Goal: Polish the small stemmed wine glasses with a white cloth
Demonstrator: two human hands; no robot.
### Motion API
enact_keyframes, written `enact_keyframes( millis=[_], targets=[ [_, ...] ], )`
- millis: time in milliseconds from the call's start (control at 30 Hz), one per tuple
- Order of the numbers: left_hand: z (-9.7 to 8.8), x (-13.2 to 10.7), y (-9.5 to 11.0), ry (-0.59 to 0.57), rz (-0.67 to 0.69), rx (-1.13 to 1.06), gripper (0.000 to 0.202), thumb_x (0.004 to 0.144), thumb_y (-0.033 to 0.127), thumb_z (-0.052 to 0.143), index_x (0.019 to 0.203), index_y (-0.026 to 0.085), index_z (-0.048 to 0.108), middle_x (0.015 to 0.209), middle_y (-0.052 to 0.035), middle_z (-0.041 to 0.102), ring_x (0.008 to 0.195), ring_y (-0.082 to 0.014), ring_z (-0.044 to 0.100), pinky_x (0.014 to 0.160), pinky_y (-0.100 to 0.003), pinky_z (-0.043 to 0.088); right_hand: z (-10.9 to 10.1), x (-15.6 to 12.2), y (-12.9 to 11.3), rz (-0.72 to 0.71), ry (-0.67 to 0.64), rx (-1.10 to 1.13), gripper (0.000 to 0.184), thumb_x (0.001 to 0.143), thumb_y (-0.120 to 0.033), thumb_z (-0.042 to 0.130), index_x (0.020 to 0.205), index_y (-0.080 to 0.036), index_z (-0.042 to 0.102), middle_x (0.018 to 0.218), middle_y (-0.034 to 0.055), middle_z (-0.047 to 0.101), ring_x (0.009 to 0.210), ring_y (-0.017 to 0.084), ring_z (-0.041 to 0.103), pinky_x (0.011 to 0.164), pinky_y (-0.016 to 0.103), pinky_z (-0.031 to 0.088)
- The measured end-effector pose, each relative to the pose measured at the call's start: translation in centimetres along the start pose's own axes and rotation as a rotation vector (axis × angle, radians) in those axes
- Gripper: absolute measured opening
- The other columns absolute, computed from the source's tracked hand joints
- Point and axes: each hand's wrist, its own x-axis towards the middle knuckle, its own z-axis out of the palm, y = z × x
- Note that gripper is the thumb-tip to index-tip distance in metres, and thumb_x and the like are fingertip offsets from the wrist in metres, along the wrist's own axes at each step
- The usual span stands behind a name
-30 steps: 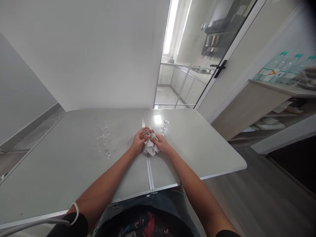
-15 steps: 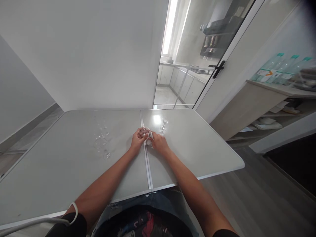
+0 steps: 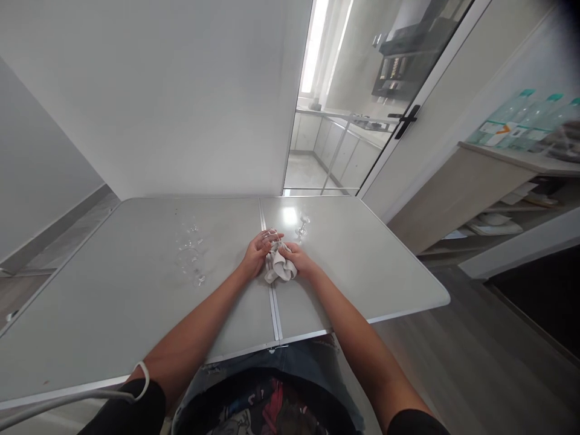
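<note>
Over the table's middle seam, my left hand [image 3: 255, 255] is closed round a clear glass [image 3: 272, 234], probably stemmed, though fingers and cloth cover much of it. My right hand [image 3: 299, 258] grips a crumpled white cloth [image 3: 284, 269] and presses it against the glass; the cloth's loose folds hang below the fingers. Just beyond the right hand is a clear stemmed glass [image 3: 302, 228]. Several more clear glasses [image 3: 193, 257] are grouped to the left of my left hand, their outlines faint against the pale tabletop.
The pale table [image 3: 362, 272] has a metal-edged seam and rim. Behind it are a white wall and a glass door with a black handle [image 3: 406, 122]. At right, a wooden shelf unit [image 3: 453, 199] bears plastic bottles [image 3: 507, 121]. A white cable [image 3: 90, 396] runs by my left arm.
The cloth has come into fuller view, its folds now hanging below my right hand. My left hand has turned slightly around the glass. The view has shifted a little.
</note>
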Motion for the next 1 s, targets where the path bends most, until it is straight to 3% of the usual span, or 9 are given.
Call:
enact_keyframes(
  millis=[233, 767, 1000],
  targets=[
    [-0.49, 0.21, -0.56, -0.001, 0.012, -0.008, 0.060, 0.078, 0.042, 0.083, 0.126, 0.015, 0.060, 0.131, -0.0191, 0.067, 0.125, -0.0305, 0.061, 0.107, -0.043, 0.044, -0.16, 0.23, 0.28, -0.029, 0.019, -0.043, 0.051, 0.073, -0.062, 0.079, 0.090, -0.015, 0.067, 0.072, 0.0004, 0.062, 0.064, 0.013, 0.051, 0.060, 0.025, 0.039],
    [-0.20, 0.18, -0.20, 0.033, -0.001, -0.006, 0.062, 0.075, 0.043, 0.085, 0.124, 0.015, 0.059, 0.130, -0.0193, 0.067, 0.120, -0.0284, 0.062, 0.100, -0.038, 0.048, -0.40, 0.37, 0.09, -0.155, 0.011, -0.307, 0.049, 0.084, -0.064, 0.064, 0.089, -0.016, 0.064, 0.073, 0.0003, 0.059, 0.065, 0.014, 0.049, 0.062, 0.026, 0.037],
    [-0.56, 0.46, -0.80, 0.112, 0.043, 0.058, 0.060, 0.074, 0.041, 0.086, 0.121, 0.019, 0.057, 0.127, -0.0162, 0.069, 0.113, -0.0241, 0.064, 0.095, -0.036, 0.049, -0.01, 0.29, 0.15, -0.362, 0.145, -0.724, 0.027, 0.093, -0.044, 0.057, 0.099, -0.018, 0.063, 0.082, 0.0027, 0.064, 0.074, 0.018, 0.055, 0.071, 0.030, 0.040]
  ],
)
